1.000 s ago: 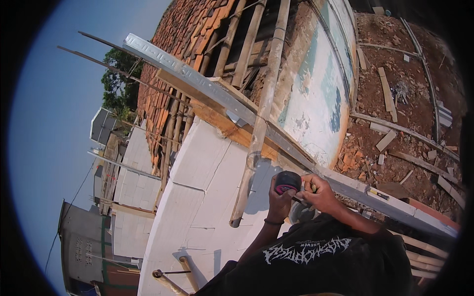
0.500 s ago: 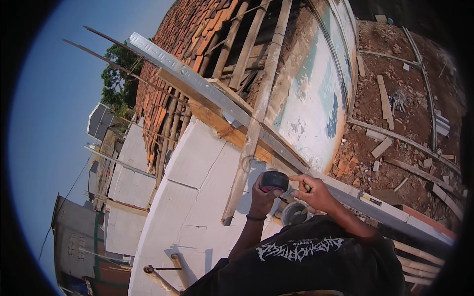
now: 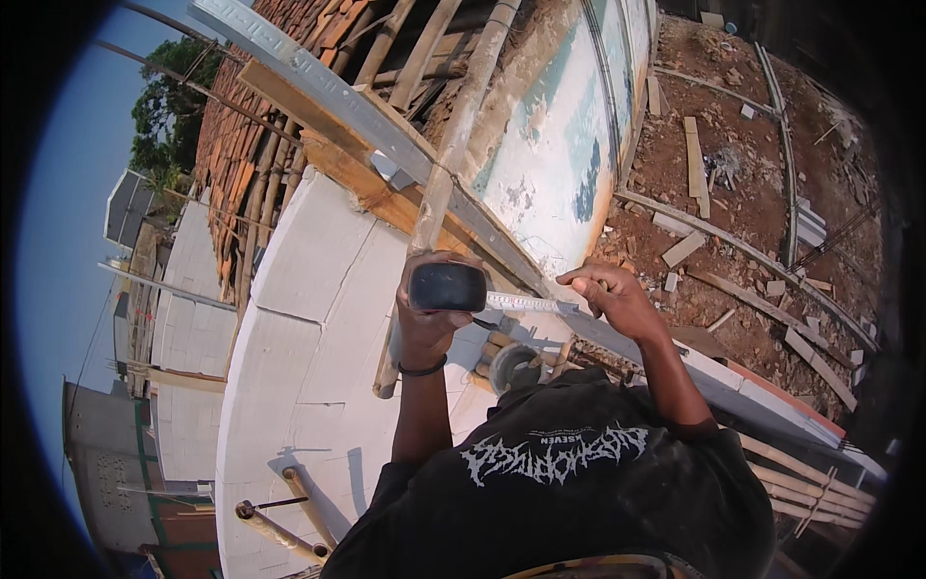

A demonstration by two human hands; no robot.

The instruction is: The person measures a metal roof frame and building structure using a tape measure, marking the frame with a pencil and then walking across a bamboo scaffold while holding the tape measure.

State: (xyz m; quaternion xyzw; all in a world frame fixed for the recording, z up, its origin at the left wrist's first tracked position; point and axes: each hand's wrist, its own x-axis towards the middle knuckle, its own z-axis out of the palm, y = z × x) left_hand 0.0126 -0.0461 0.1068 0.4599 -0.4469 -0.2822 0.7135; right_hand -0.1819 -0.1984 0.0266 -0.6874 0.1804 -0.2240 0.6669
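Observation:
My left hand is wrapped round a dark, rounded tape measure, held over the white block wall. From its case a pale tape blade runs out to the right, along the grey metal channel. My right hand is just above the blade's free end, its fingers curled and the forefinger stretched toward the left. Whether it touches the blade, or has something small tucked in its fingers, I cannot make out. The long metal channel slopes down from the upper left, past both hands.
A bamboo pole crosses the channel beside my left hand. Below stands a bucket. White block wall curves away on the left. Bamboo stubs stick out near the bottom. Rubble and planks lie on the ground at right.
My hands have drawn apart, and the tape blade now shows stretched between them. The tape measure has turned and moved left in the picture. The whole view has shifted left too.

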